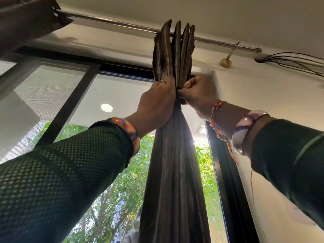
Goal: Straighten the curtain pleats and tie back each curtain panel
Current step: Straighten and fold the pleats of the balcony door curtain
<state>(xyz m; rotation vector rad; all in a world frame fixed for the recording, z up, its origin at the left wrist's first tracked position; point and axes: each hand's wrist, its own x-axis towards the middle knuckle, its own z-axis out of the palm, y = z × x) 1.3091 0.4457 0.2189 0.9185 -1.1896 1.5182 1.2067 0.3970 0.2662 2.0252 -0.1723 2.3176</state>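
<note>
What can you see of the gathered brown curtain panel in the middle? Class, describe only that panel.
The brown curtain panel is dark, slightly glossy fabric hanging from the metal curtain rod in front of the window. Its top stands in four upright pleats over the rod. Below them it is bunched tightly, then falls in long folds out of view. The left hand grips the bunch; the right hand pinches something dark at it.
</note>
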